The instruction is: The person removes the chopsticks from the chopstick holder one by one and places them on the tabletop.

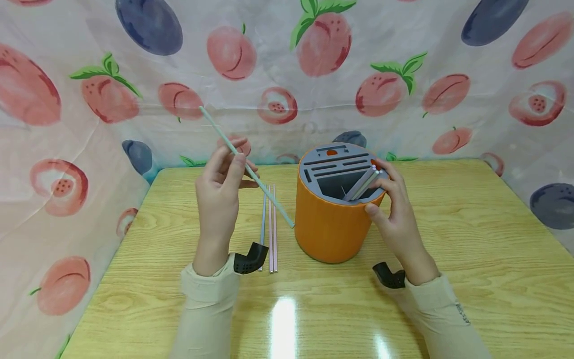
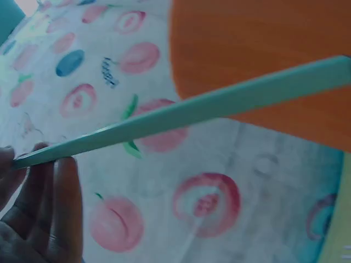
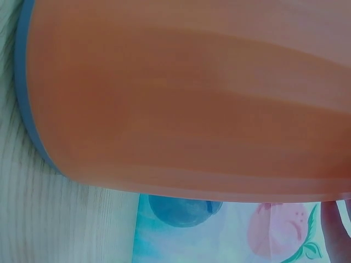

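My left hand (image 1: 218, 192) pinches a pale green chopstick (image 1: 215, 125) between thumb and fingers. The chopstick slants down to the right, its lower end close to the orange utensil holder (image 1: 334, 229). In the left wrist view the same chopstick (image 2: 142, 127) crosses in front of the orange wall. With thumb in front and fingers at the far side, my right hand (image 1: 396, 214) grips the holder's upper right rim. Several pale chopsticks (image 1: 364, 184) lean inside its large front compartment, beside the right fingers. The right wrist view is mostly filled by the holder's orange side (image 3: 181, 109).
Left of the holder, a blue chopstick (image 1: 263, 214) and two pink chopsticks (image 1: 272, 229) lie on the wooden table (image 1: 471, 239). The holder's grey lid (image 1: 309, 160) has narrow slots. A fruit-printed cloth (image 1: 314, 94) hangs behind the table and along its left side.
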`<action>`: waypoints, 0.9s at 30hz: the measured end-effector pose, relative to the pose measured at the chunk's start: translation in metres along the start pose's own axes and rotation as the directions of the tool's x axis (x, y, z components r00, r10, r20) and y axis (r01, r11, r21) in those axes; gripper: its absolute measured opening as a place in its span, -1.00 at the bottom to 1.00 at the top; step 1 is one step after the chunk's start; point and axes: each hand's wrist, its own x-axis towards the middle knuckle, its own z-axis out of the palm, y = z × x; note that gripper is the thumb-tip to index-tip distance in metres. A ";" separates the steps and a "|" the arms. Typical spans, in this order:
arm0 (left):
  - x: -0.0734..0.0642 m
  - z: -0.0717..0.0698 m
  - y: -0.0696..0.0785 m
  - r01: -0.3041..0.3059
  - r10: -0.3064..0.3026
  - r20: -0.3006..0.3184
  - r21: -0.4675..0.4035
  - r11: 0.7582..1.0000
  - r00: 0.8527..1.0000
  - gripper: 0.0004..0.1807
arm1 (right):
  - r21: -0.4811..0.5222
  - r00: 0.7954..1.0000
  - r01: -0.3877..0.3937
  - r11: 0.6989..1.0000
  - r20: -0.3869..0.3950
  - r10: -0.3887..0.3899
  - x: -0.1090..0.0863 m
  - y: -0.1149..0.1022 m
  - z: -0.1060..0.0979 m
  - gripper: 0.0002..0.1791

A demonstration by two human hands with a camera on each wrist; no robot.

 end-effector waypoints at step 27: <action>0.003 -0.019 -0.128 0.374 -0.451 0.037 0.502 0.780 0.892 -0.66 | 0.005 1.000 0.009 1.000 0.004 -0.009 0.000 0.006 -0.001 -0.38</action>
